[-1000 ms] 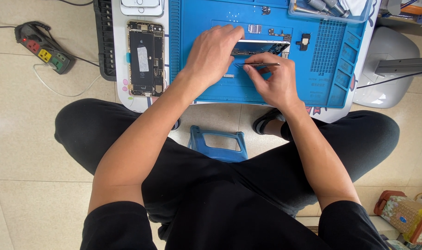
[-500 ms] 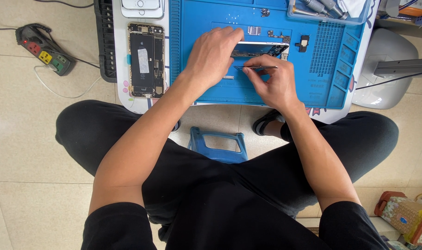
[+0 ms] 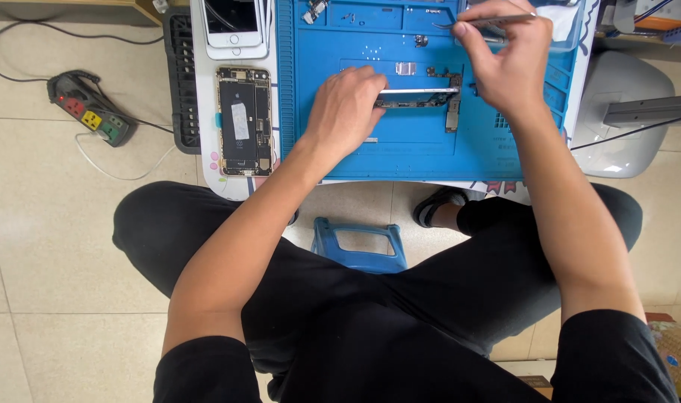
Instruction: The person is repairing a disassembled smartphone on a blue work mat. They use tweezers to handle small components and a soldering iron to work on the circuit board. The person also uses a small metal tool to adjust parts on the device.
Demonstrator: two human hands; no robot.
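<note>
My left hand [image 3: 346, 108] rests on the blue work mat [image 3: 400, 160] and pinches the left end of a long narrow circuit board [image 3: 423, 98]. My right hand [image 3: 508, 63] is raised over the mat's far right part and holds metal tweezers [image 3: 481, 22], tips pointing left. Small metal parts [image 3: 406, 69] lie on the mat just beyond the board.
An opened phone body [image 3: 243, 122] lies left of the mat, with a white phone [image 3: 234, 22] beyond it. A black tray edge [image 3: 180, 82] borders the table's left. A power strip [image 3: 92, 116] with cables lies on the tiled floor. A blue stool [image 3: 359, 242] stands between my legs.
My right hand lifted off the board and moved up and right with the tweezers. The left hand stays on the board.
</note>
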